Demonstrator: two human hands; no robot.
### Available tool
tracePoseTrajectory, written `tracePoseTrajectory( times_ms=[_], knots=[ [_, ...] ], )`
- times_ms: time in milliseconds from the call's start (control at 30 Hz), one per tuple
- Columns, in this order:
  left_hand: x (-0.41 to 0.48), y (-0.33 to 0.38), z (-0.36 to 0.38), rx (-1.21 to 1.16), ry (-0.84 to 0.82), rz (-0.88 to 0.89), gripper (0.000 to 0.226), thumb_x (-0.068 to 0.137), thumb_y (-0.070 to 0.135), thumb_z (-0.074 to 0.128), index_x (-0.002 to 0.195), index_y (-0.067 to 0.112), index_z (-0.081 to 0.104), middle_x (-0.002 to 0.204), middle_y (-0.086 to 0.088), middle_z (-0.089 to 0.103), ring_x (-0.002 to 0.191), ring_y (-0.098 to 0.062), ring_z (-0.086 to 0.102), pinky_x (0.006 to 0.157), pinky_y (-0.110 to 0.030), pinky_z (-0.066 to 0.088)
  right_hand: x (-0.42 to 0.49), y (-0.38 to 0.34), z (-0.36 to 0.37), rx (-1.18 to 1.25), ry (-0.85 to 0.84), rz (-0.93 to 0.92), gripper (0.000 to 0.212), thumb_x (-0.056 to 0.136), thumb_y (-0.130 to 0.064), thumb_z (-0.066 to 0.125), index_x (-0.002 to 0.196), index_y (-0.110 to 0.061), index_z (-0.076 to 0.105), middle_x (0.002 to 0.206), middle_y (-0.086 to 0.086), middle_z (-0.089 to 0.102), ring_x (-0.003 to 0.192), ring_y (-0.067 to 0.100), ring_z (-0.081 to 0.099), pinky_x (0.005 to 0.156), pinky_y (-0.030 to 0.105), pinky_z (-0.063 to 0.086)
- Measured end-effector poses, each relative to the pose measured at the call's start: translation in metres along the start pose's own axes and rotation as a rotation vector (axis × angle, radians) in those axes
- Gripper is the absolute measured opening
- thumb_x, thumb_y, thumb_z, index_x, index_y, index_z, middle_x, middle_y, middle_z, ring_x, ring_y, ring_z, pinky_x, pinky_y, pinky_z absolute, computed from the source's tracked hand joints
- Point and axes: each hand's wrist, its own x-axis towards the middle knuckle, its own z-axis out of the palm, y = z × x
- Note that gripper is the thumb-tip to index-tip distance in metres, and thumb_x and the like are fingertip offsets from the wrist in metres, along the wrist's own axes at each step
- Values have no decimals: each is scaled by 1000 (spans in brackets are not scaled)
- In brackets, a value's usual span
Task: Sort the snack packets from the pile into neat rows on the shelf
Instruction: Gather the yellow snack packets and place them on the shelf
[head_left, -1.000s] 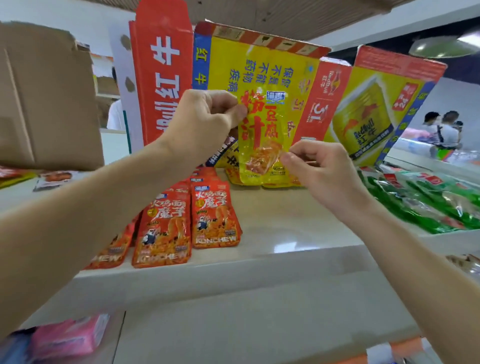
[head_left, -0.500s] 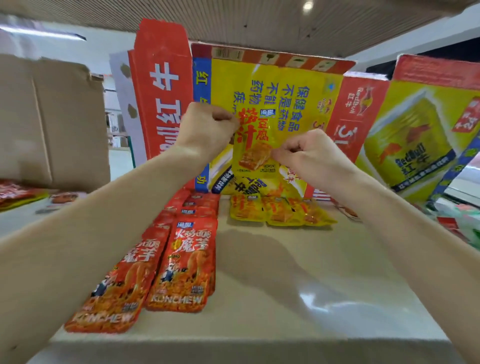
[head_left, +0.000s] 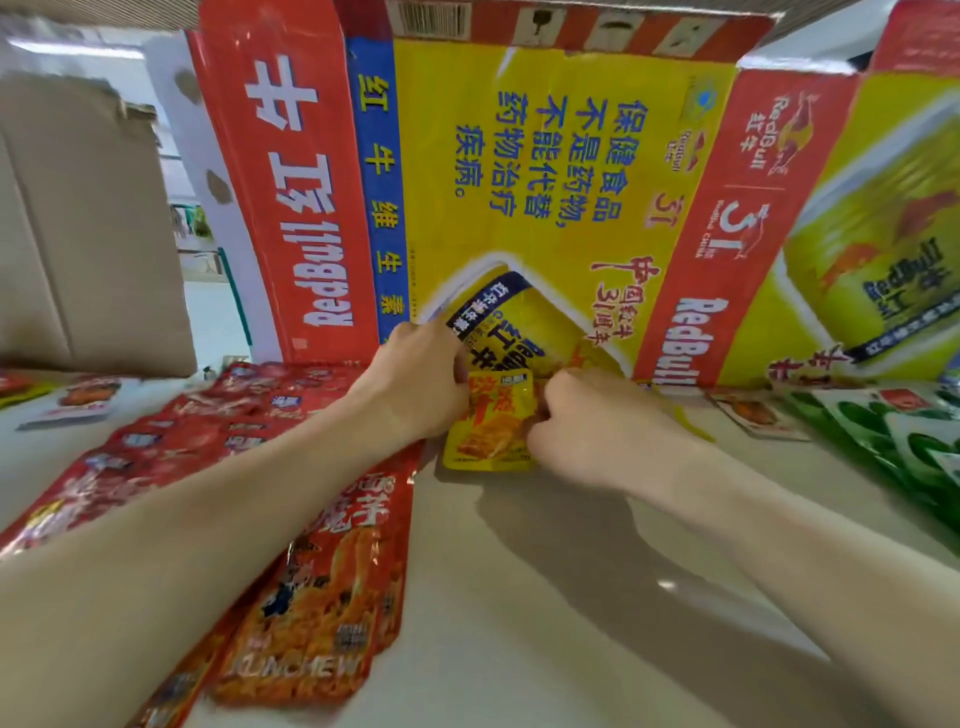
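A small yellow snack packet (head_left: 493, 426) lies at the back of the pale shelf (head_left: 545, 597), close to the cardboard wall. My left hand (head_left: 415, 379) grips its upper left edge and my right hand (head_left: 576, 421) pinches its right side. Both hands are low, near the shelf surface. More yellow packets behind it are mostly hidden by my hands. Red snack packets (head_left: 311, 613) lie in overlapping rows to the left, running from the front edge to the back.
A flattened red and yellow drink carton (head_left: 545, 171) stands upright as the back wall. A brown cardboard box (head_left: 88, 234) sits at the left. Green packets (head_left: 909, 441) lie at the right, with a flat printed packet (head_left: 753, 410) next to them.
Both hands have lowered the yellow packet from in front of the carton down to the shelf at the back. My head has moved closer to the shelf.
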Motion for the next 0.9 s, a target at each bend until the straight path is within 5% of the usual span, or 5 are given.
tracePoseTrajectory(
  times_ms=[133,467,900],
  knots=[
    [0,-2,1,32,-32,36,33,80,16,67,55,34,54,83,1,69,78,-18,65,68,-28,50,-7,-1,-1,-69,17,-16,21,87,-34,51,82,-16,42,75,3,37,81,28,46,70,32,39],
    [-3,1,-8,-20,-22,51,17,80,14,65,77,27,76,84,5,70,80,-15,67,71,-30,57,-8,-1,-1,-88,31,-36,35,87,-34,50,64,-18,30,82,4,41,85,29,47,69,32,35],
    [-9,8,-12,-47,-171,33,17,83,11,65,86,19,80,94,1,73,86,-14,67,79,-35,60,-13,-4,-2,-97,-51,-33,30,86,-31,48,63,-17,35,67,-2,38,77,28,48,65,29,37]
  ],
)
